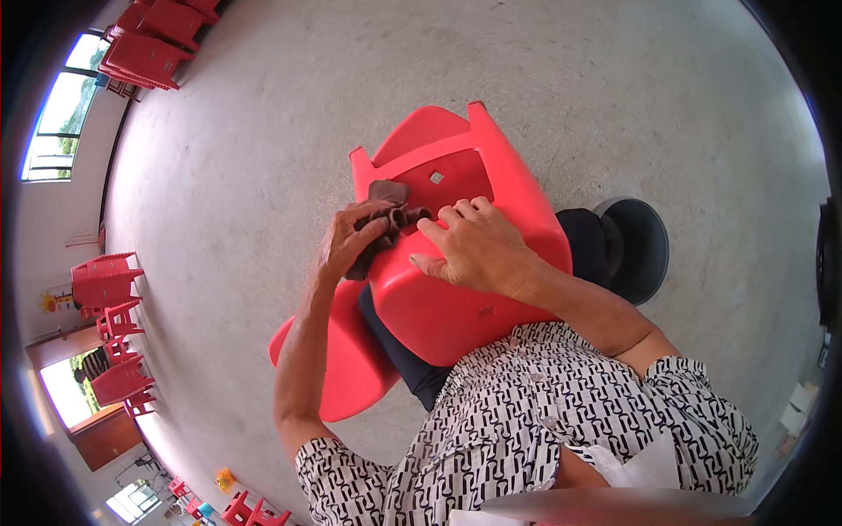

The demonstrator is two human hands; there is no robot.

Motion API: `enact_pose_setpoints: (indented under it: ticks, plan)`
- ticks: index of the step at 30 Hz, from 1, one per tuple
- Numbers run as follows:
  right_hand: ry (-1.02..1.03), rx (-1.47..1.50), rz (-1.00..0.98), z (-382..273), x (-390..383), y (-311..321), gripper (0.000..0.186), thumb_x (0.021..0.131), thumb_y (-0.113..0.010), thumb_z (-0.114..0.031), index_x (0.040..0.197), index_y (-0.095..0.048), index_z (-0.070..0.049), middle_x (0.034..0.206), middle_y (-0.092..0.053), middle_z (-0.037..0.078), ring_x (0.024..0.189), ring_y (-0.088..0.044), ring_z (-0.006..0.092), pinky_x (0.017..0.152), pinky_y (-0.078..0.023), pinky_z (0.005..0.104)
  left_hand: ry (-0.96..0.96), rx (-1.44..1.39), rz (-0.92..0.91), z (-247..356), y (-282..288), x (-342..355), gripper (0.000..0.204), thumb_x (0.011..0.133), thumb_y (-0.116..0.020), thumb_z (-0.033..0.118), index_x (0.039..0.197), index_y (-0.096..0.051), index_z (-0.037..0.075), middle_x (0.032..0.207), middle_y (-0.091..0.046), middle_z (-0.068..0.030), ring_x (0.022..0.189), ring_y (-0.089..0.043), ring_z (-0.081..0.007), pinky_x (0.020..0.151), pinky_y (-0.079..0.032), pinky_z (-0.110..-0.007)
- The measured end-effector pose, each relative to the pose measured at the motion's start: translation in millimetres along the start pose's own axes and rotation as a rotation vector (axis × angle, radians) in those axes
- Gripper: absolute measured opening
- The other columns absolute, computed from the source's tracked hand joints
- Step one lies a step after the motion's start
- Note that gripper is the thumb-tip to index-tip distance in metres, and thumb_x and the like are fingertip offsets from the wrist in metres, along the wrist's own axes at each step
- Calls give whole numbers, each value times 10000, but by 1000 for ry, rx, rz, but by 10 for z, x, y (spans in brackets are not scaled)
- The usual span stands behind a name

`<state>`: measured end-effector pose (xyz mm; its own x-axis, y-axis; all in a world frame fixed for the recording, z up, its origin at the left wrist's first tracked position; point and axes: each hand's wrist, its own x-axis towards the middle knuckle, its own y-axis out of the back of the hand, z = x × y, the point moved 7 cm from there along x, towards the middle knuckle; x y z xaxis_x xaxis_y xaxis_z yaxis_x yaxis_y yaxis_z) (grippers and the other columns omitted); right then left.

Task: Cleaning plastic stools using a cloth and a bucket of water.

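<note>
A red plastic chair (465,289) lies tipped across my lap, its legs pointing away from me and its hollow underside facing forward. My left hand (353,237) holds a crumpled brown cloth (386,219) against the chair's left edge, fingers closed around it. Over the chair's upper edge curl the fingers of my right hand (481,245), with the thumb on the outer surface. The cloth hides part of the left rim. The fingertips of the right hand are partly out of sight inside the opening.
A second red chair (338,368) stands by my left leg. Close to my right leg is a dark bucket (645,250). Stacked red chairs (145,57) and more red chairs (105,280) line the left wall, near a doorway (74,386). Grey concrete floor (237,175) spreads around me.
</note>
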<state>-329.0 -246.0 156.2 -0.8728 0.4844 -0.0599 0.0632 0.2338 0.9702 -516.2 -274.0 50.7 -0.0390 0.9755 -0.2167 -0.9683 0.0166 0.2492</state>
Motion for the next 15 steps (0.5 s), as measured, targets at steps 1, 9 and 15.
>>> enact_pose_setpoints:
  ticks: [1,9,15]
  plan:
    - [44,-15,56,-100,-1,30,563,939,-535,-533,1156,-675,-33,971,-677,147,926,-625,287,856,-462,401,7,12,14,29,29,-105,342,884,-644,229,1145,-699,15,1108,-707,-118,1010,-646,-223,904,-485,-344]
    - [59,11,83,-275,-12,83,567,932,-538,-541,1143,-673,-31,929,-668,144,893,-627,288,837,-466,395,-13,392,169,-772,383,594,319,907,-597,253,1107,-676,18,1053,-677,-190,995,-639,-345,877,-483,-434]
    - [120,52,130,-549,-1,187,570,928,-542,-542,1112,-666,-17,885,-658,153,861,-625,288,805,-462,394,-137,743,155,-1208,566,1136,305,901,-571,280,1042,-670,28,1004,-658,-233,966,-633,-419,831,-487,-518]
